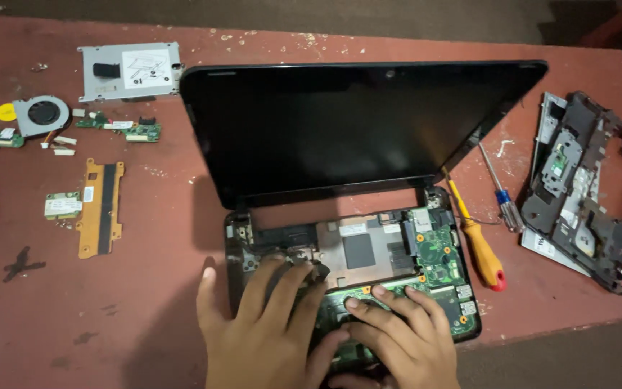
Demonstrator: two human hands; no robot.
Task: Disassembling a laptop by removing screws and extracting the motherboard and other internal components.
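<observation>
Opened laptop base (354, 245) sits at table's (145, 288) near edge, green board (440, 256) exposed, screen (340, 122) upright behind. Your left hand (260, 324) spread flat on base, gripping nothing; right hand (397, 331) fingers pressing board's front edge. Orange screwdriver (478, 241) just right; fan (41, 115) far left.

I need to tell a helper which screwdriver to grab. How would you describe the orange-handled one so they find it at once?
Start at the open laptop in the middle of the red table. Just right of its opened base lie two screwdrivers side by side. The orange-handled screwdriver is the thicker one nearer the laptop, with a red tip on its handle; the blue-handled screwdriver beside it is slimmer.
</observation>
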